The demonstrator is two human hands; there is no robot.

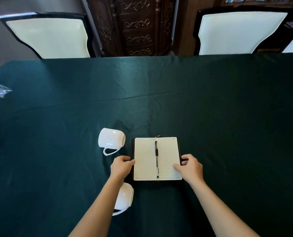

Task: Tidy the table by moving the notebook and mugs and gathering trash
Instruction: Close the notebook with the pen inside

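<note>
Notebook (157,159) lies open, apparently pinched between left grip (121,165) and right grip (189,166)

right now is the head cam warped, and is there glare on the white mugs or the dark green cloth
Head view: wide-angle warp bows the dark green tablecloth's far edge and splays the cream chair backs; small highlights on the tipped white ceramic mug; soft sheen on the cloth's far left; open notebook sharp, evenly lit.

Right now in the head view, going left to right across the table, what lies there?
Crumpled clear wrapper → tipped white mug → left hand → open notebook with a pen in its fold → right hand.
</note>
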